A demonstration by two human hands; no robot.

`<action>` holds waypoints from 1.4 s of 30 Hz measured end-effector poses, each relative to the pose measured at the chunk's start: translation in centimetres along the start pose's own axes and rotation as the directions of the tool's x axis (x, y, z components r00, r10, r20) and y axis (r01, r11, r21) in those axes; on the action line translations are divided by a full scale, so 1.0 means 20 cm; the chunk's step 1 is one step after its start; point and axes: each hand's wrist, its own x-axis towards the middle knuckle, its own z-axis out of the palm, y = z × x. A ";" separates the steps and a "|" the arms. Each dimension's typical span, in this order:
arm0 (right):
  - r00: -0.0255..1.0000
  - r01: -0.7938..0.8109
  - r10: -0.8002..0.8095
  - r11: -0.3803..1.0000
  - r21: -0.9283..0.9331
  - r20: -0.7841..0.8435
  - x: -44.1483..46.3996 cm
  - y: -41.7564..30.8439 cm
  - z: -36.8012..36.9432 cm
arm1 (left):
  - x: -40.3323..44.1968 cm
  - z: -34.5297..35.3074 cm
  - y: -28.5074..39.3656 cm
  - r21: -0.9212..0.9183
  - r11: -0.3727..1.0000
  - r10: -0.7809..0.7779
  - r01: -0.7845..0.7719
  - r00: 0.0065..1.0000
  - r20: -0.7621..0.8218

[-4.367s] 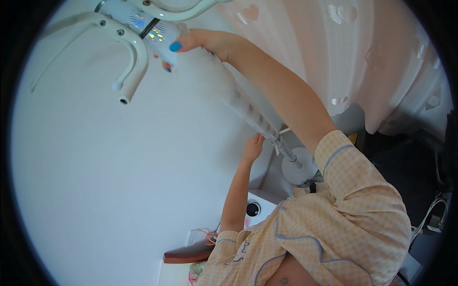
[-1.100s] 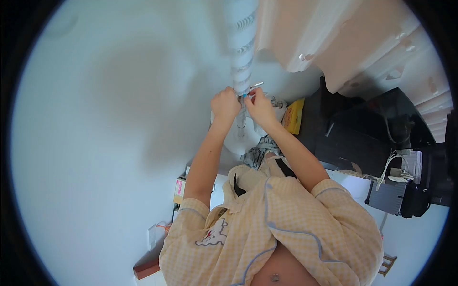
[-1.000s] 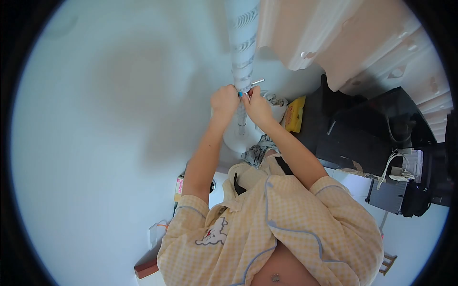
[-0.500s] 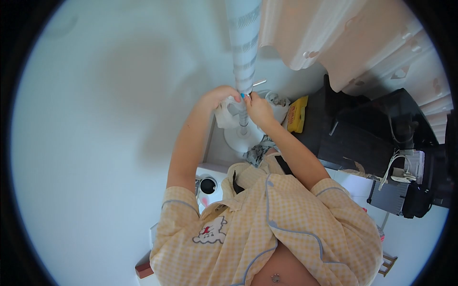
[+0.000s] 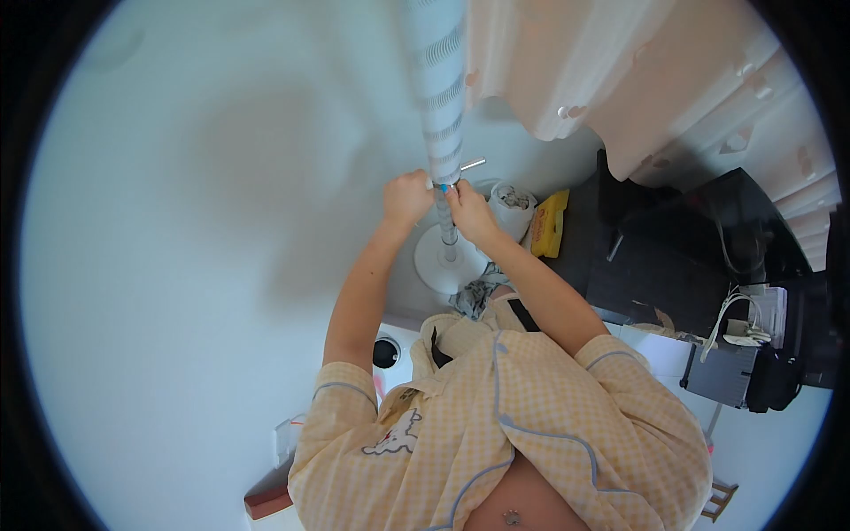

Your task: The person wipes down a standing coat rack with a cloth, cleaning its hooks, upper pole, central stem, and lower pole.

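Observation:
An upright pole (image 5: 449,232) rises from a round white base (image 5: 431,263). Its upper part is wrapped in a pale sleeve (image 5: 443,93) with grey wavy bands. My right hand (image 5: 471,212) is closed around the pole at the sleeve's lower end, its thumb along the near side. My left hand (image 5: 407,196) is curled into a fist just left of the same spot, and what its fingers hold is hidden. A small blue spot shows between the hands. Behind them a short metal rod (image 5: 474,165) sticks out to the right.
A bin with a white liner (image 5: 513,202) and a yellow packet (image 5: 550,224) stand right of the pole. Grey cloth (image 5: 479,294) lies by the base. A dark desk (image 5: 660,274) and a pink curtain (image 5: 558,62) are to the right, a bare wall to the left.
My left hand has moved down and closed into a fist; the white material hanging under it is out of sight. The sleeve and my right hand have shifted slightly down and left in view.

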 end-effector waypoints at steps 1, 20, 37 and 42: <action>1.000 0.005 -0.005 1.000 -0.003 0.004 0.00 0.01 0.00 | -0.01 0.02 0.00 0.001 1.000 -0.005 0.005 1.000 -0.005; 0.977 -0.117 -0.046 0.693 0.711 0.206 -0.08 0.19 0.11 | -0.35 -0.21 -0.16 -0.792 0.116 -0.486 0.599 0.730 0.481; 0.895 0.410 -0.443 0.766 0.495 -0.057 -0.30 0.23 0.00 | -0.36 -0.06 0.19 -0.673 0.673 -0.093 0.306 0.938 0.334; 0.997 -0.021 -0.061 0.429 0.903 0.052 -0.22 0.22 -0.09 | -0.32 -0.16 0.20 -0.626 0.540 -0.124 0.562 0.789 0.601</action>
